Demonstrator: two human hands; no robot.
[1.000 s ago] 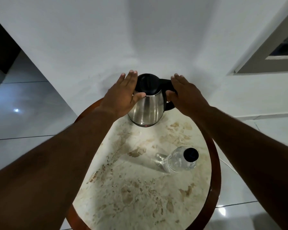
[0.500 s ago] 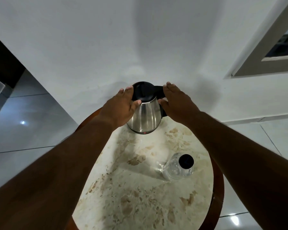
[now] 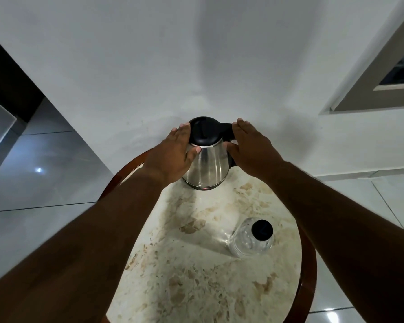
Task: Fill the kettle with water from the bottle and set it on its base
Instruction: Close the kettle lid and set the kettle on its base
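A steel kettle [image 3: 208, 164] with a black lid [image 3: 203, 130] stands upright at the far edge of the round table, close to the wall. A dark ring with a small red spot [image 3: 203, 188] shows under it. My left hand [image 3: 173, 155] cups the kettle's left side, thumb across the front. My right hand [image 3: 250, 148] lies over the black handle on the right, thumb against the body. A clear water bottle [image 3: 245, 243] with a black cap [image 3: 261, 229] stands on the table's right side, nearer to me and apart from both hands.
The table has a mottled marble top [image 3: 196, 276] and a brown wooden rim [image 3: 309, 264]. A white wall [image 3: 196, 66] rises just behind the kettle. Glossy floor tiles [image 3: 44, 183] lie to the left and right, with a window frame [image 3: 371, 78] at upper right.
Both hands have closed in from beside the kettle until they press against its body and handle. The kettle and bottle stay where they were on the table.
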